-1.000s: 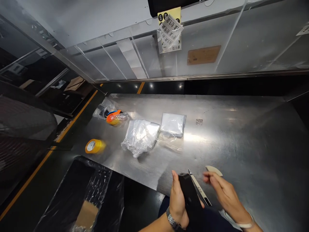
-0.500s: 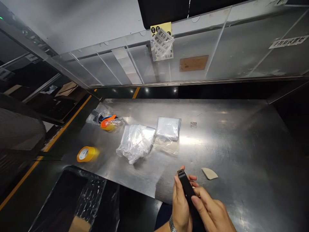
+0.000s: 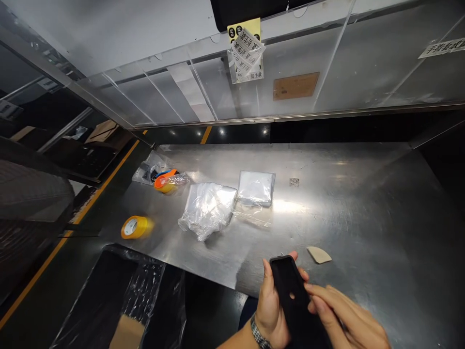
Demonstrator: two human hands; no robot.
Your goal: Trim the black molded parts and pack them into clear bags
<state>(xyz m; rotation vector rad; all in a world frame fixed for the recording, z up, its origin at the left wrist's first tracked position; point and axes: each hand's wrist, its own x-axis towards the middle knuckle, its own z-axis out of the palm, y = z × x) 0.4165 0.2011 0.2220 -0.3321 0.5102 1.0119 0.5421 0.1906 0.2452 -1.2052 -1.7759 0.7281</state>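
I see left grip (image 3: 271, 308) clamped around black case (image 3: 286, 278); right grip (image 3: 348, 312) at case's right edge, whether pinching I cannot tell. Beige wedge (image 3: 319, 255) on counter (image 3: 366, 208), just beyond right grip.

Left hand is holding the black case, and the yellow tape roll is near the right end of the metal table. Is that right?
Not quite: the head view shows the yellow tape roll near the left end of the metal table. The left hand is indeed holding the black case.
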